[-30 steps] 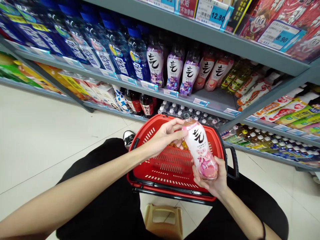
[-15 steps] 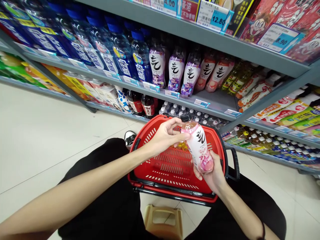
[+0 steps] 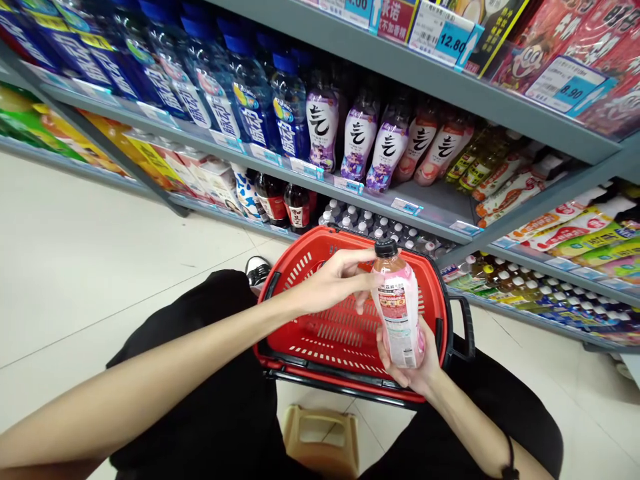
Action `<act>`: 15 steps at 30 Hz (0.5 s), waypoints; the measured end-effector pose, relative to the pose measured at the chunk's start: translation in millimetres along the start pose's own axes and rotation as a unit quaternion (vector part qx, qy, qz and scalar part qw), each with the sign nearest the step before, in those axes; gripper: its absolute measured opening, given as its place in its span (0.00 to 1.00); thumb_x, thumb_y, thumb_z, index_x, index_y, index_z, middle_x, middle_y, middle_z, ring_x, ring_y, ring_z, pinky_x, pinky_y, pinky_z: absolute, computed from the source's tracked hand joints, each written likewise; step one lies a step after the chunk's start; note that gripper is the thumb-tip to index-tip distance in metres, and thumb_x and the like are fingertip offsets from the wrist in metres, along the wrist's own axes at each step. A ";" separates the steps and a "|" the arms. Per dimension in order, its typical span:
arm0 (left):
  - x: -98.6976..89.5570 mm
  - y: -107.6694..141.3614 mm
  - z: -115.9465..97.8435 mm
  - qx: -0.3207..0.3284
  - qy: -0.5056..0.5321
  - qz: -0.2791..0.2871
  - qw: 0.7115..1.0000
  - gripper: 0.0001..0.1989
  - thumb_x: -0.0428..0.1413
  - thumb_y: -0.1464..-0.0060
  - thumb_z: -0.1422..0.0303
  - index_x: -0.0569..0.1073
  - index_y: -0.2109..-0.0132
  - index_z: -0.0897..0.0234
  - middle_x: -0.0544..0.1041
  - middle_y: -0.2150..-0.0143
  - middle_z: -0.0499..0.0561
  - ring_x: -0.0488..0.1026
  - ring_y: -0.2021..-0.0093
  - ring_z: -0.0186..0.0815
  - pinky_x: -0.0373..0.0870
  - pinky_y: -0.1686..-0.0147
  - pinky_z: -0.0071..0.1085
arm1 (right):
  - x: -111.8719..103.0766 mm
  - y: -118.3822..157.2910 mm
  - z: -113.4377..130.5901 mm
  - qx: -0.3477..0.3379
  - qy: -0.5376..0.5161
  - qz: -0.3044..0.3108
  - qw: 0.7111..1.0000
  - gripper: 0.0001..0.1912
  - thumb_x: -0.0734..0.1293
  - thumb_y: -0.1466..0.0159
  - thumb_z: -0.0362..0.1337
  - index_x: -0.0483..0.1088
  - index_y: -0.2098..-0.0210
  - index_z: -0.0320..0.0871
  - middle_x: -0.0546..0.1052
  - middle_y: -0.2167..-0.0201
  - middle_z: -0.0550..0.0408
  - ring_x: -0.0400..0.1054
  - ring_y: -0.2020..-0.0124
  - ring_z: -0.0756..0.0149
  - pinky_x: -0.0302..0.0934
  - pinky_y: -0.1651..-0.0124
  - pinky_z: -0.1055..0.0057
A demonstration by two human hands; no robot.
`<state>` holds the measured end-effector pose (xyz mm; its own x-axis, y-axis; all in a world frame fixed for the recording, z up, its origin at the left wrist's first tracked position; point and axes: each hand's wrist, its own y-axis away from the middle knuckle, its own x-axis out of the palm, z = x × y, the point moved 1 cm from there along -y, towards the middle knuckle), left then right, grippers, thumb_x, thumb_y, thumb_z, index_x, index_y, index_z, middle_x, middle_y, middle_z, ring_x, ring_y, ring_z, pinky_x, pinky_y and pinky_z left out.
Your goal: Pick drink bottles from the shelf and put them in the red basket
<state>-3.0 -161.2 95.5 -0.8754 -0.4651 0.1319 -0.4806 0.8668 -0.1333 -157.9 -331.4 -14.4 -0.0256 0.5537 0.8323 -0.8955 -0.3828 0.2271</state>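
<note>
A pink bottle with a black cap (image 3: 399, 313) is held over a red shopping basket (image 3: 340, 333). Its back label, with small print and a barcode, faces me. My right hand (image 3: 425, 360) is wrapped round the lower part of the bottle from below and the right. At the bottle's shoulder, my left hand (image 3: 343, 280) touches the left side with its fingers extended and a little apart. The basket's black handle (image 3: 465, 327) sticks out at its right side.
Shelves (image 3: 430, 200) of drinks run across the top. Blue bottles (image 3: 245, 100) stand left of purple-labelled bottles (image 3: 356, 140). Below are dark bottles (image 3: 297, 207) and small white-capped ones. A beige stool (image 3: 320, 447) stands between my knees, and my shoe (image 3: 257, 270) is left of the basket.
The bottle has turned about its length, from its front logo to its back label, and stands more upright. Both hands stay at it; the view has shifted slightly.
</note>
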 end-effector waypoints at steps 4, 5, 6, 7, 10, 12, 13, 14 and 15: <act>-2.6 1.8 1.5 0.001 0.004 0.004 1.000 0.19 0.60 0.36 0.61 0.75 0.46 0.71 0.75 0.71 0.50 0.69 0.78 0.28 0.71 0.76 0.24 | 0.0 -0.8 1.2 0.002 -0.018 0.036 0.999 0.38 0.62 0.33 0.65 0.76 0.64 0.31 0.78 0.73 0.42 0.67 0.87 0.68 0.49 0.89 0.80; -2.5 1.7 1.2 0.003 0.005 0.004 1.000 0.18 0.61 0.36 0.62 0.75 0.46 0.71 0.75 0.71 0.49 0.68 0.78 0.28 0.70 0.77 0.24 | 0.8 -1.1 1.0 0.004 -0.024 0.043 0.999 0.38 0.62 0.33 0.65 0.76 0.64 0.31 0.78 0.72 0.42 0.67 0.87 0.68 0.48 0.89 0.80; -2.2 1.4 0.7 0.004 0.007 0.003 1.000 0.18 0.61 0.37 0.62 0.75 0.46 0.71 0.74 0.72 0.48 0.68 0.78 0.27 0.70 0.77 0.23 | 1.5 -1.5 0.7 0.007 -0.031 0.048 0.998 0.37 0.63 0.33 0.65 0.76 0.64 0.31 0.78 0.72 0.42 0.66 0.87 0.69 0.48 0.89 0.80; -1.8 1.0 -0.1 0.005 0.008 0.003 1.000 0.18 0.61 0.37 0.62 0.75 0.46 0.71 0.73 0.73 0.47 0.68 0.79 0.27 0.69 0.78 0.23 | 2.2 -1.9 0.2 0.009 -0.037 0.051 0.998 0.38 0.63 0.34 0.65 0.76 0.64 0.31 0.78 0.72 0.42 0.66 0.87 0.70 0.46 0.89 0.81; -0.6 0.2 -2.4 0.010 0.010 0.002 1.000 0.19 0.61 0.37 0.63 0.75 0.44 0.71 0.70 0.76 0.44 0.67 0.79 0.27 0.69 0.78 0.23 | 2.5 -2.6 -1.2 0.014 -0.043 0.051 0.998 0.39 0.64 0.35 0.66 0.76 0.62 0.29 0.78 0.72 0.42 0.62 0.89 0.72 0.42 0.90 0.81; -0.6 0.2 -2.5 0.009 0.009 0.002 1.000 0.19 0.61 0.37 0.63 0.75 0.45 0.71 0.69 0.76 0.44 0.66 0.79 0.27 0.68 0.78 0.22 | 1.1 -2.2 -1.7 0.013 -0.037 0.044 0.998 0.39 0.64 0.35 0.66 0.76 0.62 0.29 0.78 0.73 0.42 0.61 0.90 0.73 0.41 0.90 0.81; -0.9 0.3 -1.9 0.008 0.008 0.001 1.000 0.18 0.61 0.37 0.63 0.75 0.47 0.72 0.69 0.76 0.44 0.66 0.79 0.26 0.67 0.78 0.22 | 0.0 -1.7 -1.8 0.014 -0.035 0.041 0.998 0.39 0.63 0.35 0.66 0.76 0.62 0.30 0.77 0.73 0.42 0.60 0.90 0.73 0.40 0.91 0.81; -1.3 0.4 -0.9 0.005 0.006 0.000 1.000 0.17 0.61 0.38 0.62 0.76 0.49 0.72 0.70 0.76 0.44 0.66 0.79 0.26 0.66 0.78 0.22 | -1.1 -1.1 -2.0 0.016 -0.035 0.041 0.998 0.39 0.63 0.35 0.67 0.76 0.62 0.30 0.77 0.73 0.43 0.59 0.90 0.73 0.40 0.91 0.80; -1.8 0.5 0.4 0.001 0.005 -0.002 1.000 0.17 0.62 0.38 0.62 0.76 0.50 0.72 0.71 0.75 0.45 0.66 0.79 0.26 0.66 0.77 0.22 | -2.2 -0.4 -2.1 0.019 -0.035 0.042 0.998 0.40 0.62 0.35 0.67 0.76 0.62 0.30 0.77 0.74 0.43 0.59 0.90 0.74 0.40 0.91 0.80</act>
<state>-1.7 -160.0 94.8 -0.8728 -0.4670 0.1420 -0.4845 0.8642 -0.1356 -158.4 -330.9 -17.4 -0.0670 0.4664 0.8820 -0.8740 -0.4539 0.1736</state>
